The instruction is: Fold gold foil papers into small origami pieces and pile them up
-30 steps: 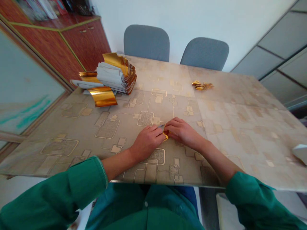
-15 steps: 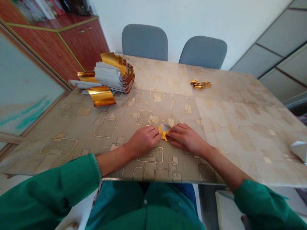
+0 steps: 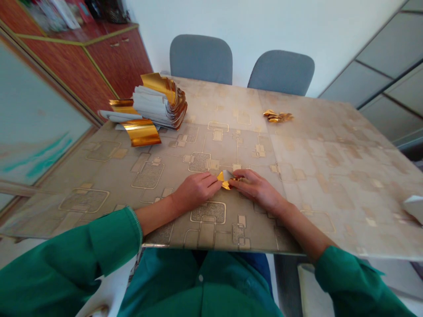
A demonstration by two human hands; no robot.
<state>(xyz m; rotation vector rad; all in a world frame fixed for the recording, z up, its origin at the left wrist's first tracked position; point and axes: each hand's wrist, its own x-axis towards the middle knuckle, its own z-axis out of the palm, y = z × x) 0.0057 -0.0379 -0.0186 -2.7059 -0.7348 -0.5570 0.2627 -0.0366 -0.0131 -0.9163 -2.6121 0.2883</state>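
The small gold-and-silver paper piece (image 3: 225, 178) is near the front edge of the patterned surface (image 3: 243, 147), between the person's two hands. The left hand (image 3: 197, 190) has its fingers drawn together on the piece's left end; the right hand (image 3: 259, 189) pinches the right end, thumb and fingers close together. The silvery face shows at the far side of the piece, with creased gold nearer the person. Well apart, towards the back left, is a thick bundle of papers (image 3: 150, 105), pale on one side and gold on the other, with a curled gold sheet (image 3: 141, 133) at its front. A cluster of folded gold pieces (image 3: 277, 117) lies at the back right. On the red-brown cabinet (image 3: 115, 57) are objects (image 3: 61, 13), perhaps books or packets, too blurred for any lettering to be read. Turquoise streaks (image 3: 39, 158) mark the pale panel at left.
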